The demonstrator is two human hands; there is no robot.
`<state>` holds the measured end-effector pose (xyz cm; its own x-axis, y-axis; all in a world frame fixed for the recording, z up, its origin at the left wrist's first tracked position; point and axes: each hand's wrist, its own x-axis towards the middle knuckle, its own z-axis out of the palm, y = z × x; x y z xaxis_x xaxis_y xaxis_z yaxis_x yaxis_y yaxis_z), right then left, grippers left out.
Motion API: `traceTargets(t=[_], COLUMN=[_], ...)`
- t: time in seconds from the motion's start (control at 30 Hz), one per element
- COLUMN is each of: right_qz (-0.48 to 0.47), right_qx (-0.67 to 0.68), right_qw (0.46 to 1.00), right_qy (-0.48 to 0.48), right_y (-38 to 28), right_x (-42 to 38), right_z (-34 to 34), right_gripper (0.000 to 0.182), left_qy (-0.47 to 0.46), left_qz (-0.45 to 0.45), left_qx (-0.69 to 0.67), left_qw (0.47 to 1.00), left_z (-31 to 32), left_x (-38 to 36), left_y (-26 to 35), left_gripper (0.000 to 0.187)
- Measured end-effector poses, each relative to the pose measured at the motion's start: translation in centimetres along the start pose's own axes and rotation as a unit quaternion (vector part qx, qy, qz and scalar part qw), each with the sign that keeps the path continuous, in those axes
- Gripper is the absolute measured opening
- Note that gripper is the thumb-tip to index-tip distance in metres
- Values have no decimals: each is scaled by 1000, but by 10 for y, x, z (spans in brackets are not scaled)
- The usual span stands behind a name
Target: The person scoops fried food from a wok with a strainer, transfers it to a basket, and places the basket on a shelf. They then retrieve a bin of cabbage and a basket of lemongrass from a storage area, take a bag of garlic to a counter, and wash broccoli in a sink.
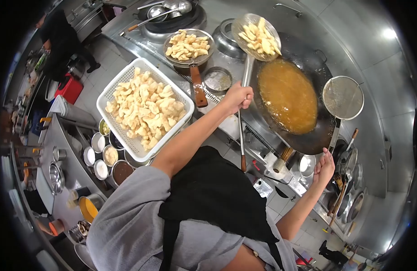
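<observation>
My left hand point(238, 97) is closed around the long metal handle of a perforated skimmer point(239, 43), which carries pale golden fried pieces point(261, 38) beside the wok's upper left rim. A wide dark wok point(318, 141) holds bubbling amber oil point(287, 97). To the right, my right hand point(323, 169) grips the lower handle of a fine-mesh strainer point(343, 97); the mesh is over the wok's right edge and looks bare. A white perforated basket point(187, 100) full of similar pieces stands to my left. Behind it, a wooden-handled strainer point(200, 86) also bears fried pieces.
A small round metal dish point(218, 79) sits between the wooden-handled strainer and wok. Bowls of sauces and seasonings, including a white bowl point(101, 170), crowd the left counter. Ladles point(185, 6) lie at the back burner. A person in dark clothes point(61, 34) stands at far left.
</observation>
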<state>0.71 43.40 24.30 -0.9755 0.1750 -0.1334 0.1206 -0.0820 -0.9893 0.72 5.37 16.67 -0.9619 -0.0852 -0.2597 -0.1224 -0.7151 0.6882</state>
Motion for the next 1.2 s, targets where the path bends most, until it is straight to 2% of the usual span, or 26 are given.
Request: traceTargets(t=[0.07, 0.13, 0.2, 0.27, 0.33, 0.43, 0.47, 0.53, 0.6, 0.67, 0.73, 0.8, 0.9, 0.97, 1.0, 1.03, 1.07, 1.1, 1.13, 1.17, 1.2], right_qz=[4, 14, 12, 14, 19, 21, 20, 18, 14, 15, 15, 53, 89, 98, 104, 123, 119, 112, 104, 83, 83], right_qx=[-4, 2, 5, 1, 2, 6, 11, 9, 6, 2, -4, 58, 80, 73, 66, 139, 141, 117, 96, 88, 91], right_qw=[1000, 1000, 1000, 1000, 1000, 999, 999, 999, 999, 998, 998, 993, 987, 986, 986, 972, 970, 976, 982, 985, 984], right_qy=[-10, -3, -18, -15, -16, -23, -29, -40, -49, -59, -60, -86, -108, -112, -113, -147, -156, -143, -127, -125, -127], right_y=[3, 0, 3, 1, 1, 3, 3, 5, 6, 6, 3, 3, 8, 8, 8, 9, 9, 7, 7, 11, 11], right_x=[2, -2, 1, -1, -1, 3, 5, 8, 10, 11, 10, 12, 20, 23, 24, 25, 24, 19, 15, 13, 9], right_z=[-7, -7, -13, -12, -10, -8, -7, -6, -6, -6, -5, -7, -9, -2, 2, 2, 2, 9, 15, 19, 27], right_gripper=[23, 23, 23, 24, 24, 24, 24, 25, 25, 26, 25, 26, 26, 27, 27, 27, 27, 27, 27, 26, 26], left_qy=[36, 106, 110, 149, 142, 136, 138, 130, 114, 82, 75, 71, 49, 103, 108, 160, 209, 238, 254, 251, 178], left_qz=[27, 104, 137, 123, 120, 40, 42, -12, -32, -74, -76, -77, -101, -142, -137, -127, -114, -23, 69, 78, 108], left_qx=[19, 62, 54, 46, 42, 24, 23, -49, -79, -179, -190, -200, -215, -32, -32, 105, 239, 92, -54, -48, -197], left_qw=[999, 987, 983, 980, 982, 990, 989, 990, 990, 978, 976, 974, 970, 984, 984, 973, 941, 967, 963, 964, 958], left_z=[-9, -22, -35, -43, -49, -63, -67, -67, -73, -94, -111, -134, -154, -150, -154, -155, -155, -150, -144, -136, -119], left_x=[-10, -17, -24, -34, -47, -50, -47, -43, -35, -15, 4, 22, 31, 22, 15, 7, 0, -22, -43, -55, -75], left_y=[-1, -9, -17, -23, -32, -59, -71, -86, -102, -126, -145, -160, -164, -147, -145, -144, -143, -144, -131, -99, -67], left_gripper=[31, 31, 28, 26, 22, 13, 13, 10, 11, 12, 12, 12, 15, 24, 24, 33, 47, 53, 61, 61, 58])
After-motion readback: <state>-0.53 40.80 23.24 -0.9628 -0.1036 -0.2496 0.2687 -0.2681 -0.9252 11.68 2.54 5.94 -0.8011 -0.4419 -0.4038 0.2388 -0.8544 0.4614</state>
